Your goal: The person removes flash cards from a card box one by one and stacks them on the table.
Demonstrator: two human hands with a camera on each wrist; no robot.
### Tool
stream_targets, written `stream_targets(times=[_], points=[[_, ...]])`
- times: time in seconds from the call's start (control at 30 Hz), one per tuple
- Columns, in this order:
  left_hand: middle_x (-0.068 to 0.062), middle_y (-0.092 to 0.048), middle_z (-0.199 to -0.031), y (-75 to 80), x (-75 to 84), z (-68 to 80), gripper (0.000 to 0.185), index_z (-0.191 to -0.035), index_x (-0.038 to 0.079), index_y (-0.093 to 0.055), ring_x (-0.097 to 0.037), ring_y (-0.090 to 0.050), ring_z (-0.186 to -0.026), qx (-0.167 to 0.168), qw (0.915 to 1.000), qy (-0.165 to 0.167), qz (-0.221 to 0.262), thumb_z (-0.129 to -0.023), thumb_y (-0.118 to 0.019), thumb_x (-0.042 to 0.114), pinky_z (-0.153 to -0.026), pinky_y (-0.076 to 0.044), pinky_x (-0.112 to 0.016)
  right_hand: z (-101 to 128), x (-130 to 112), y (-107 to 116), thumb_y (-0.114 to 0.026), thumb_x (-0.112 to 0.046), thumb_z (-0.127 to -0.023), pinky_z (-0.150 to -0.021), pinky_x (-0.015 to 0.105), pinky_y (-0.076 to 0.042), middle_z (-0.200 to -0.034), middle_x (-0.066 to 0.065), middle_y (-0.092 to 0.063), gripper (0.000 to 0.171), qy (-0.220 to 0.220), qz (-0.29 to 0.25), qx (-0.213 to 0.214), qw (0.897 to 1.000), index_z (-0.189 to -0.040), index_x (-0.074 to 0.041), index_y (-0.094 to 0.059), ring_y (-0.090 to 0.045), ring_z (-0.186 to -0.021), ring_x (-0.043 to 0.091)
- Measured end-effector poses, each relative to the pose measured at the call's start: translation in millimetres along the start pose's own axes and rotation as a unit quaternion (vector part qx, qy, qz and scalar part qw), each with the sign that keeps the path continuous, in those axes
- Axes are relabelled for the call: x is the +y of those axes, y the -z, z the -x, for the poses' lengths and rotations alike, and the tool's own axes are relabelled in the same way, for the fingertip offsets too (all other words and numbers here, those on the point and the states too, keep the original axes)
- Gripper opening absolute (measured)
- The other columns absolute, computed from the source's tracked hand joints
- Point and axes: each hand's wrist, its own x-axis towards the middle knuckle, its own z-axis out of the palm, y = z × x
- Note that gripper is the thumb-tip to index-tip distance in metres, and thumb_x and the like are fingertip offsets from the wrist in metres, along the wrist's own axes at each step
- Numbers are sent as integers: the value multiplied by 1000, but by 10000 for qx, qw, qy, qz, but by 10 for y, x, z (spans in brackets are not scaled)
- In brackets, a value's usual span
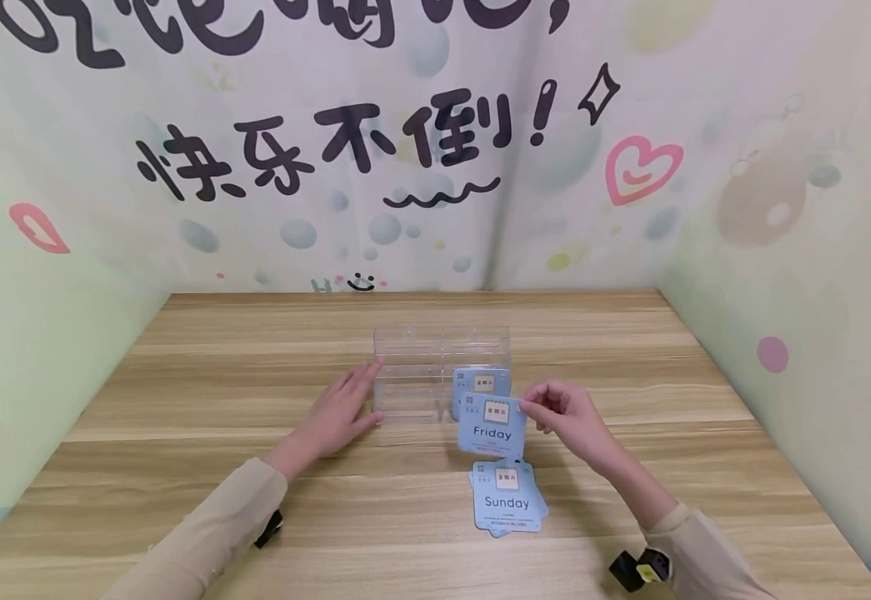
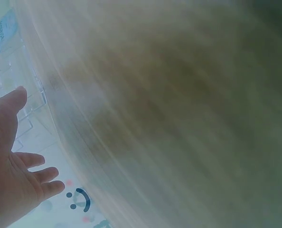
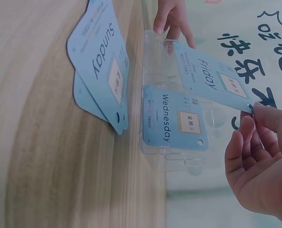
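Here, the right hand point(image 1: 566, 417) is pinching the top corner of a blue card point(image 1: 492, 427) marked "Friday", holding it upright just in front of a clear plastic holder point(image 1: 438, 354) on the counter point(image 1: 217, 467) — the holder is lying directly behind the card. The left hand point(image 1: 341, 412), fingers straight, is bracing the holder's left side. A "Wednesday" card point(image 3: 174, 118) is already standing inside; a "Sunday" card point(image 1: 508, 496) is lying nearer the person.
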Motion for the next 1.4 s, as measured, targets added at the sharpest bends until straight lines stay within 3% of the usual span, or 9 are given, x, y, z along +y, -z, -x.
stream_targets(times=[0.3, 0.53, 0.87, 1.07, 1.4], points=[[-24, -32, -141, 3, 2, -2, 81, -147, 16, -7, -44, -32, -125, 23, 10000, -40, -49, -88, -59, 33, -103, -26, -55, 78, 19, 11, -62, -9, -86, -50, 22, -44, -74, 18, -55, 14, -211, -93, -45, 9997, -88, 4, -59, -48, -57, 11], [-24, -31, -141, 9, 4, -1, 81, -147, 16, -6, -45, -32, -125, 21, 10000, -46, -58, -88, -58, 33, -103, -25, -55, 144, 75, 20, -61, -11, -86, -50, 22, -43, -76, 24, -57, 14, -948, -144, 21, 9954, -90, 3, -59, -47, -55, 11], [-25, -31, -141, 18, 13, 3, 80, -147, 14, -7, -44, -32, -125, 0, 10000, -56, -72, -88, -58, 34, -103, -25, -55, 232, 105, -15, -62, -11, -85, -50, 21, -39, -65, 4, -54, 19, -1343, -352, -240, 9900, -91, 7, -58, -45, -54, 10], [-24, -32, -140, 16, 13, 0, 80, -147, 13, -8, -44, -32, -125, 25, 9999, -75, -63, -88, -58, 33, -103, -25, -54, 256, 146, -29, -62, -12, -85, -47, 21, -39, -63, 4, -54, 19, -1354, -364, -336, 9896, -90, 6, -58, -44, -51, 9], [-24, -33, -140, 4, 3, 0, 80, -147, 14, -7, -43, -33, -125, 53, 9999, -119, -82, -88, -59, 32, -103, -26, -54, 321, 275, -43, -64, -18, -83, -48, 19, -40, -71, 4, -58, 24, -1854, -555, -730, 9784, -92, 3, -57, -44, -52, 9]])
